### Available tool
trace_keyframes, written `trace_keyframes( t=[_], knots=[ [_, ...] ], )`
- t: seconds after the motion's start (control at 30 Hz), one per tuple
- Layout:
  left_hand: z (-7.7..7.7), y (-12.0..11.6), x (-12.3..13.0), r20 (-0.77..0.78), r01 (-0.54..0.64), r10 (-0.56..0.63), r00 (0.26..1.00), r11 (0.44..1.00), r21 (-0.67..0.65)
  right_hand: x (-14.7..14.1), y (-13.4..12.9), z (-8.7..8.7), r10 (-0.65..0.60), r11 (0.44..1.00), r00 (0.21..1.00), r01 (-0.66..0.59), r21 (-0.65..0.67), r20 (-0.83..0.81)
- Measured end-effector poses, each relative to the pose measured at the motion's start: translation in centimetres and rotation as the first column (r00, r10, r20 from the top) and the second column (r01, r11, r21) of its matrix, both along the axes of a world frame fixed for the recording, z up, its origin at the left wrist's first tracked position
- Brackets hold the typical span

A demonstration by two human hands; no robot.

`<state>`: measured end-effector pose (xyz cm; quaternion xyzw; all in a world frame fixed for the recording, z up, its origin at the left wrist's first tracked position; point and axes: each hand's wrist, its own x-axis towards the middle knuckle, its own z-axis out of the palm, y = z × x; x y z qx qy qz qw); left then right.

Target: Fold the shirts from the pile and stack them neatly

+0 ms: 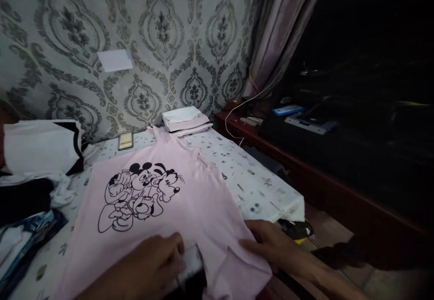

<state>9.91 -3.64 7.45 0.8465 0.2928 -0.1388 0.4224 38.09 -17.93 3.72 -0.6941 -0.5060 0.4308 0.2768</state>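
Observation:
A pink T-shirt (190,191) with a black line print of cartoon characters lies spread on a patterned white cloth. At its near edge is my left hand (149,264), fingers curled together on the shirt; what they pinch is too blurred to make out. My right hand (271,246) grips the sleeve part of the shirt at the right, its thumb on top of the fabric. Between the hands, a small whitish thing (191,261) shows below the shirt's edge, blurred.
Folded clothes (186,120) are stacked by the wall. More garments (42,148) lie at the left, and a small card (125,140) is near the back edge. A dark red wooden desk (325,182) with a white cable (233,110) stands at the right.

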Motion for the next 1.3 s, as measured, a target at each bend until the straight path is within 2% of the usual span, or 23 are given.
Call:
trace_keyframes(
  t=[0.07, 0.1, 0.17, 0.23, 0.27, 0.37, 0.47, 0.57, 0.67, 0.77, 0.87, 0.93, 1.03, 1.13, 1.17, 1.23, 1.3],
  knots=[
    [1.4, 4.0, 1.3, 0.014, -0.027, 0.026, 1.000, 0.997, 0.077, 1.5, 0.9, 0.9, -0.066, 0.998, 0.959, 0.064, 0.016, 0.274],
    [1.9, 6.4, 2.3, 0.047, -0.044, 0.037, 0.998, 0.989, 0.145, 2.1, 1.9, 1.4, -0.109, 0.994, 0.922, 0.091, 0.064, 0.371],
    [2.4, 11.8, 5.0, 0.103, -0.078, 0.042, 0.994, 0.926, 0.369, 3.2, 5.1, 2.5, -0.169, 0.978, 0.860, 0.085, 0.193, 0.482],
    [2.2, 17.3, 8.3, 0.124, -0.058, -0.019, 0.992, 0.807, 0.588, 4.0, 9.6, 3.1, -0.183, 0.959, 0.845, 0.041, 0.280, 0.503],
    [2.1, 19.8, 10.0, 0.102, -0.031, -0.056, 0.993, 0.720, 0.693, 4.4, 12.1, 3.1, -0.179, 0.954, 0.848, 0.027, 0.298, 0.498],
    [1.6, 25.4, 14.8, 0.055, 0.019, -0.098, 0.994, 0.629, 0.777, 5.3, 19.6, 2.2, -0.212, 0.963, 0.822, 0.084, 0.256, 0.528],
    [1.0, 28.5, 18.7, -0.044, 0.121, -0.146, 0.988, 0.582, 0.804, 6.1, 25.1, 0.5, -0.250, 0.959, 0.811, 0.130, 0.253, 0.529],
    [0.0, 30.0, 21.6, -0.170, 0.245, -0.185, 0.968, 0.550, 0.798, 6.6, 27.8, -1.1, -0.255, 0.959, 0.813, 0.145, 0.242, 0.523],
    [-1.2, 30.9, 23.3, -0.274, 0.349, -0.217, 0.937, 0.530, 0.773, 7.0, 28.8, -2.2, -0.256, 0.960, 0.822, 0.153, 0.235, 0.509],
    [-1.7, 31.6, 24.0, -0.339, 0.410, -0.231, 0.912, 0.506, 0.759, 7.4, 29.1, -2.7, -0.278, 0.952, 0.838, 0.175, 0.251, 0.470],
    [-1.5, 32.1, 24.1, -0.351, 0.415, -0.221, 0.910, 0.483, 0.771, 7.8, 29.1, -2.7, -0.307, 0.939, 0.858, 0.203, 0.276, 0.412],
    [-1.2, 32.1, 24.1, -0.315, 0.375, -0.205, 0.927, 0.460, 0.805, 8.0, 29.1, -2.7, -0.338, 0.926, 0.861, 0.232, 0.298, 0.379],
    [-1.0, 31.6, 24.0, -0.192, 0.234, -0.144, 0.971, 0.401, 0.886, 8.1, 29.1, -3.0, -0.397, 0.900, 0.846, 0.283, 0.332, 0.355],
    [-1.6, 30.9, 23.3, -0.062, 0.083, -0.074, 0.995, 0.337, 0.938, 8.1, 28.8, -3.6, -0.419, 0.889, 0.825, 0.286, 0.359, 0.380],
    [-1.9, 30.6, 22.7, -0.009, 0.030, -0.065, 0.998, 0.334, 0.942, 8.1, 28.6, -3.7, -0.416, 0.888, 0.816, 0.271, 0.371, 0.401],
    [-2.9, 29.9, 21.1, 0.137, -0.096, -0.082, 0.987, 0.383, 0.919, 8.1, 28.3, -3.8, -0.411, 0.885, 0.784, 0.220, 0.410, 0.466],
    [-4.3, 29.0, 19.0, 0.295, -0.200, -0.124, 0.948, 0.490, 0.848, 7.8, 28.3, -3.7, -0.398, 0.876, 0.744, 0.135, 0.463, 0.537]
  ],
)
